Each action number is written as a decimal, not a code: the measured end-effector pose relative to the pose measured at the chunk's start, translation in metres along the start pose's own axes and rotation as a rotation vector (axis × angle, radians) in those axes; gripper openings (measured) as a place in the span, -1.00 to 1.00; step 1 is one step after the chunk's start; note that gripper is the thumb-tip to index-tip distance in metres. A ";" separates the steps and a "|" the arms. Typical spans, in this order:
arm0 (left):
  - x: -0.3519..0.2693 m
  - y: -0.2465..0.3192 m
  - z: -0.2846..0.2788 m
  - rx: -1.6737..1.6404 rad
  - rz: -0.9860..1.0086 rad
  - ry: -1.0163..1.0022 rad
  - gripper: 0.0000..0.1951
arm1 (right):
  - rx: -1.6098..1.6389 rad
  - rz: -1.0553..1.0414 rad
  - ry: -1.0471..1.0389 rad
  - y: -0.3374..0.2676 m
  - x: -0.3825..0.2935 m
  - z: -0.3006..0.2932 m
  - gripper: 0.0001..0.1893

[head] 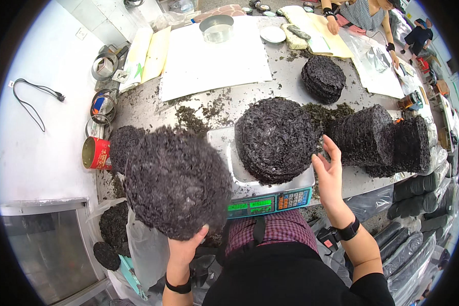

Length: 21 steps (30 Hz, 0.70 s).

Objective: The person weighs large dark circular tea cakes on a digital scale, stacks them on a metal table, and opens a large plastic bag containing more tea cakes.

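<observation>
My left hand (184,246) grips a round, dark dried-seaweed cake (178,183) from below, its thumb on the near edge. The cake is slightly blurred and hangs left of a digital scale (295,199). On the scale's metal plate rests a round stack of dried seaweed (277,139). My right hand (329,174) is at the right side of that stack, thumb and fingers apart. Its fingertips are close to the stack's edge; whether they touch it I cannot tell. The scale's green display is lit.
More seaweed stacks lie to the right (361,134) and farther back (323,78). A white sheet (214,65) bears a metal ring (217,30). A red tin (96,153) stands at the left edge. Loose flakes are scattered over the table. A co-worker (361,17) works at the back right.
</observation>
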<state>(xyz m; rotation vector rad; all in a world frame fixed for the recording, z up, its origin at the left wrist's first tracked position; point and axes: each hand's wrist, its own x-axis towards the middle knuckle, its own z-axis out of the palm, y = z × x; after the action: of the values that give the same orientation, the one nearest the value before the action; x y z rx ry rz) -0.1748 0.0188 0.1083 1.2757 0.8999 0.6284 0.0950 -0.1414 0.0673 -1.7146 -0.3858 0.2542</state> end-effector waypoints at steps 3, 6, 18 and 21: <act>0.020 0.007 0.014 0.172 0.071 -0.062 -0.55 | -0.022 -0.248 -0.597 -0.053 -0.003 0.019 -0.41; 0.031 0.021 0.040 0.354 0.128 -0.226 -0.53 | -0.148 -0.523 -0.785 -0.094 -0.017 0.058 -0.32; 0.047 0.001 0.010 -0.056 0.121 0.045 -0.62 | 0.565 0.134 -0.049 -0.050 0.011 0.009 -0.75; 0.049 -0.010 0.007 -0.132 0.086 0.102 -0.63 | 0.455 0.326 -0.037 -0.006 0.012 -0.006 -0.66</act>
<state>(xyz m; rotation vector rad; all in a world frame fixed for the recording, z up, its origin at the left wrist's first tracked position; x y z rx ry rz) -0.1439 0.0535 0.0886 1.1767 0.8752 0.8135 0.1080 -0.1415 0.0751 -1.3164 -0.0605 0.5669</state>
